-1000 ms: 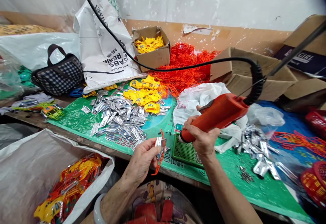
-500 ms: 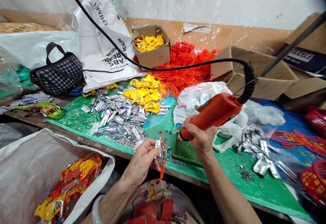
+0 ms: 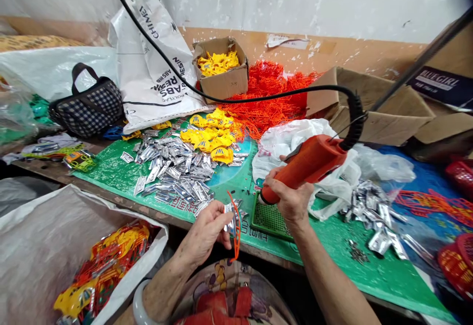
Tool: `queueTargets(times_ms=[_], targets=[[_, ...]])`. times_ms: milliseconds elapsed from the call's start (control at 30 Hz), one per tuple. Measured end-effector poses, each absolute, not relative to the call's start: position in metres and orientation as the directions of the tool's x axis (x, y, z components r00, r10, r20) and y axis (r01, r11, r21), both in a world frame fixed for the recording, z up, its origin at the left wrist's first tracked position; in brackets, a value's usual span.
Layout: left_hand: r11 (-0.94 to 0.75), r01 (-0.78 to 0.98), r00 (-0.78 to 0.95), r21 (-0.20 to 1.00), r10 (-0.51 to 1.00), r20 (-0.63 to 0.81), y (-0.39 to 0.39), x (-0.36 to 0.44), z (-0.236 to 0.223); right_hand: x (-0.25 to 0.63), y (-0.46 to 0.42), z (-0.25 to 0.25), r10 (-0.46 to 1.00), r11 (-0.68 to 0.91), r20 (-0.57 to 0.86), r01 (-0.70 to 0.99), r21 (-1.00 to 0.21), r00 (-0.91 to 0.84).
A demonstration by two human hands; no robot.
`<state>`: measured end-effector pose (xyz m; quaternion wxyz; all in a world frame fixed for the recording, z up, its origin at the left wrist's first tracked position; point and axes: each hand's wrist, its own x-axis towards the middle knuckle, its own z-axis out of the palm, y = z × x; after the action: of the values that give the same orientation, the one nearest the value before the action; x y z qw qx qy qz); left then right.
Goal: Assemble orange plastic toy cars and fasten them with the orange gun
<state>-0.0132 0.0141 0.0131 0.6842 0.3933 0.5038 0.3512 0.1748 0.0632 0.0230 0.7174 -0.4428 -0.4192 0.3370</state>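
My left hand (image 3: 207, 229) pinches a small silver plastic part with a curved orange strip (image 3: 237, 231) along its right side, just over the table's front edge. In my right hand (image 3: 291, 199) is a red electric screwdriver (image 3: 306, 164), tilted, its tip end pointing down-left above a green perforated tray (image 3: 264, 219). A black cable (image 3: 258, 99) runs from the tool's back end. Loose silver parts (image 3: 173, 167) lie in a heap beyond my left hand, with yellow plastic pieces (image 3: 210, 135) behind them. What lies inside my left fingers is partly hidden.
A white sack (image 3: 22, 241) holding orange and yellow parts stands at lower left. Behind are a small carton (image 3: 225, 86) of yellow pieces, an orange strip pile (image 3: 273, 93) and a larger carton (image 3: 384, 110). Screws (image 3: 357, 252) and more silver parts (image 3: 380, 216) lie right.
The view has shifted slightly. The orange strip and silver part in my left hand have turned a little. Both hands keep their grip.
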Motion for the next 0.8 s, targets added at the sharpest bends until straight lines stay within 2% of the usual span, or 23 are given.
queueTargets(times_ms=[200, 400, 600, 800], targets=[[0.388, 0.063, 0.242, 0.919, 0.888, -0.391, 0.017, -0.014, 0.014, 0.177, 0.067, 0.020, 0.843, 0.394, 0.313, -0.106, -0.913, 0.438], [0.265, 0.264, 0.316, 0.927, 0.885, -0.343, 0.021, -0.017, 0.022, 0.181, 0.056, 0.054, 0.851, 0.445, 0.300, -0.289, -0.848, 0.432], [0.142, 0.296, 0.317, 0.944, 0.918, -0.238, 0.022, -0.018, 0.022, 0.168, 0.019, 0.092, 0.894, 0.449, 0.391, -0.445, -0.775, 0.221], [0.107, 0.349, 0.323, 0.931, 0.919, -0.227, 0.021, -0.016, 0.023, 0.146, 0.006, 0.086, 0.917, 0.385, 0.381, -0.500, -0.776, 0.114]])
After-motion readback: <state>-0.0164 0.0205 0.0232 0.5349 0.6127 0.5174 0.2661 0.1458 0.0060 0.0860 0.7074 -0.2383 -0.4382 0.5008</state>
